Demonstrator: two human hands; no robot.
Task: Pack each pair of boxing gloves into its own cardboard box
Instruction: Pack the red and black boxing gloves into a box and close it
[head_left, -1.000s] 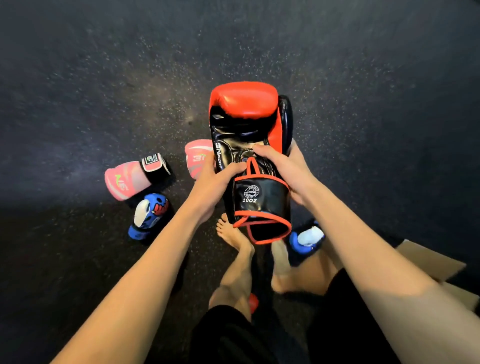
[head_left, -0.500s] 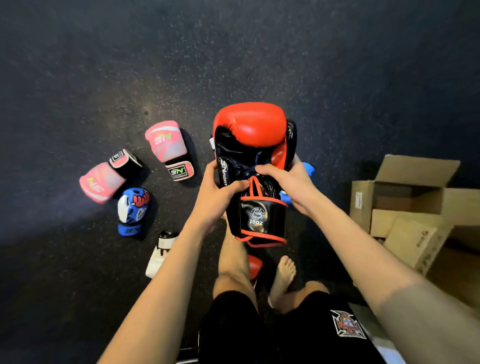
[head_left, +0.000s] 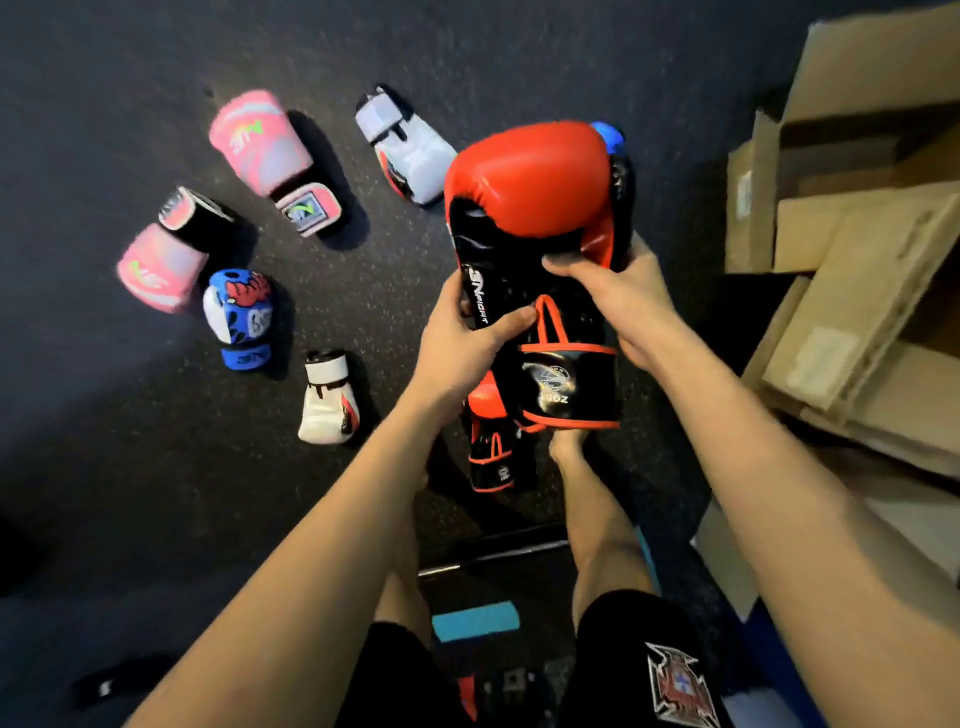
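Red glove (head_left: 535, 182) in both hands' grip — cardboard boxes (head_left: 852, 270) right, loose gloves (head_left: 260, 140) left.

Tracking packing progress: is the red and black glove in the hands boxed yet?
Not boxed. Both hands, left hand and right hand, hold the red glove above the floor, beside the cardboard boxes.

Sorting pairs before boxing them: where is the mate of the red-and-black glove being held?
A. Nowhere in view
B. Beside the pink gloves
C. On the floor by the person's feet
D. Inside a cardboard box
C: a second red-and-black glove lies on the dark floor just below the held glove, near the feet.
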